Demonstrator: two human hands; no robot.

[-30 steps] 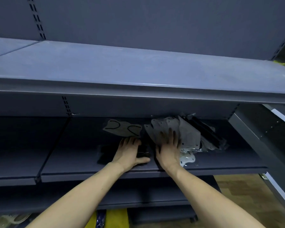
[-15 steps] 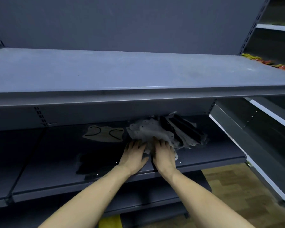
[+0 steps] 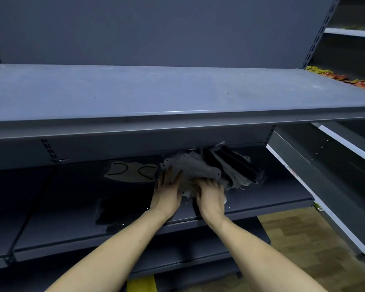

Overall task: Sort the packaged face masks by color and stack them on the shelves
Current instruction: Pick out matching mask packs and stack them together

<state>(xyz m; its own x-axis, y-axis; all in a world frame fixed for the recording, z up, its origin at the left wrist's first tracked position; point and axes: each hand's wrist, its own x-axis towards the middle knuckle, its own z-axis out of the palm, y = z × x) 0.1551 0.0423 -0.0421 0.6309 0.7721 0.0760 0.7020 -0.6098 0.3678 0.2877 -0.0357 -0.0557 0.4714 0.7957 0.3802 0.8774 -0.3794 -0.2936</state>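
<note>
Single mask (image 3: 131,172) left of pile (image 3: 209,167)

One head-worn wide-angle view is provided, directed forward and down from close range. The middle shelf (image 3: 261,199) is centred; the upper shelf (image 3: 135,98) is seen toward 12 o'clock.
</note>
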